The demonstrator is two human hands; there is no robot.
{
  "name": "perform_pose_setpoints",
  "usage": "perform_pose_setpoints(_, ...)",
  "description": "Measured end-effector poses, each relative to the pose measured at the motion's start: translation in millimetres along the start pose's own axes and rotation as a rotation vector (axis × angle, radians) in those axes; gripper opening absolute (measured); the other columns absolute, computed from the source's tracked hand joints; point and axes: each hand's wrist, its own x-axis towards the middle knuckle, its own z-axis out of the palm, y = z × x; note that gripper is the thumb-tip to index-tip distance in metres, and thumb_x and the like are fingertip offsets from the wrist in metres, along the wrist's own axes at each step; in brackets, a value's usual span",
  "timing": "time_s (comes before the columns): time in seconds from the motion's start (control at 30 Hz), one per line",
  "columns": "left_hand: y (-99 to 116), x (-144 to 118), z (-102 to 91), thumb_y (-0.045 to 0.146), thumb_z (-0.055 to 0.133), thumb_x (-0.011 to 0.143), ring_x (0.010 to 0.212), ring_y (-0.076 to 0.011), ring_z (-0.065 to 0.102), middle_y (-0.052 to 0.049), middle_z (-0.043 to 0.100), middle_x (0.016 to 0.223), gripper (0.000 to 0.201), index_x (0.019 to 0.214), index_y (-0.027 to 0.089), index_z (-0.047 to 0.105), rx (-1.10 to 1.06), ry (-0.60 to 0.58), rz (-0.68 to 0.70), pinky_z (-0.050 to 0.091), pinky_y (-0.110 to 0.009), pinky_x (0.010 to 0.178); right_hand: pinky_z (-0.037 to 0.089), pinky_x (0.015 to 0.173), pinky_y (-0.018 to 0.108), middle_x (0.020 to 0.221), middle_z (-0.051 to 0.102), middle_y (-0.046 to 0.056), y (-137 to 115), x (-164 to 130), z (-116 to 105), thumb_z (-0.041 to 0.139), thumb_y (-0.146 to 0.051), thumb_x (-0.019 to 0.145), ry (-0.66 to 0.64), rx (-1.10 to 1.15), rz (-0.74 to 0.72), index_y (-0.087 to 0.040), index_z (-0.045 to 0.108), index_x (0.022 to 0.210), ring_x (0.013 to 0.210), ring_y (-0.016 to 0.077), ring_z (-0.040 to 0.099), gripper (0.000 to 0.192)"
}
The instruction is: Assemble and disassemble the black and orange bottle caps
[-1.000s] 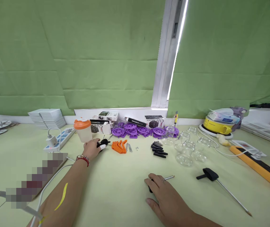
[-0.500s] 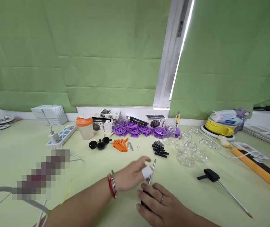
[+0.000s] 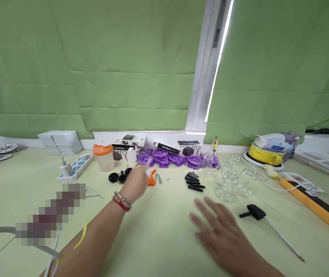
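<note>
My left hand (image 3: 136, 181), blurred by motion, reaches forward between the black round-headed parts (image 3: 113, 177) and the orange hooked pieces (image 3: 152, 179), which it partly covers. One of its fingers has a white wrap (image 3: 148, 172). What it holds, if anything, I cannot make out. Held low over the table with its fingers spread, my right hand (image 3: 220, 227) is open and has nothing in it. To its right lies a metal rod (image 3: 282, 237) with a black handle (image 3: 256, 212). Several black sleeves (image 3: 195, 186) lie beyond that hand.
Purple wheel-shaped parts (image 3: 176, 159) line the back near printed boxes (image 3: 189, 148). Clear glass-like pieces (image 3: 225, 193) stand on the right. Screws (image 3: 160, 178) lie in the middle. A power strip (image 3: 80, 166), cables and an orange-lidded cup (image 3: 103, 157) are on the left.
My left hand has moved forward and left, toward the orange pieces. My right hand has opened and shifted right; the black-handled rod it held is no longer in it.
</note>
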Motion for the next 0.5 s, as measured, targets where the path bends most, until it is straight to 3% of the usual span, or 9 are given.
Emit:
perform_pose_setpoints(0.1,-42.4,38.3,-35.8,0.017,0.037,0.082,0.098,-0.0344,0.060,-0.024,0.062,0.102,0.032,0.106,0.008,0.056,0.189,0.213,-0.193,0.046,-0.043,0.075,0.030,0.104,0.054,0.135,0.050,0.015,38.1,-29.2,-5.2,0.047,-0.037,0.086,-0.005,-0.182,0.443,-0.018,0.059,0.118,0.129,0.0352,0.038,0.040)
perform_pose_setpoints(0.23,-94.6,69.9,-51.3,0.019,0.044,0.077,0.096,-0.0385,0.061,-0.026,0.064,0.104,0.030,0.099,0.009,0.062,0.305,0.208,-0.346,0.046,-0.045,0.072,0.042,0.087,0.058,0.127,0.051,0.024,82.4,-85.8,4.1,0.039,-0.045,0.083,-0.176,-0.327,0.846,-0.009,0.059,0.116,0.118,0.0429,0.046,0.053)
perform_pose_setpoints(0.37,-129.9,88.9,-40.6,0.018,0.051,0.072,0.094,-0.0353,0.064,-0.024,0.066,0.102,0.030,0.097,0.010,0.065,0.346,0.131,-0.375,0.047,-0.040,0.072,0.048,0.082,0.051,0.126,0.056,0.021,95.7,-121.9,18.1,0.032,-0.045,0.085,-0.324,-0.221,0.947,-0.008,0.049,0.128,0.103,0.0368,0.059,0.059)
perform_pose_setpoints(0.5,-151.0,106.3,-29.2,0.022,0.052,0.072,0.090,-0.0352,0.065,-0.025,0.067,0.098,0.029,0.093,0.008,0.067,0.361,0.102,-0.365,0.048,-0.039,0.070,0.048,0.081,0.047,0.116,0.063,0.018,95.7,-123.5,21.7,0.030,-0.042,0.086,-0.327,-0.167,1.004,-0.010,0.047,0.129,0.097,0.0338,0.063,0.056)
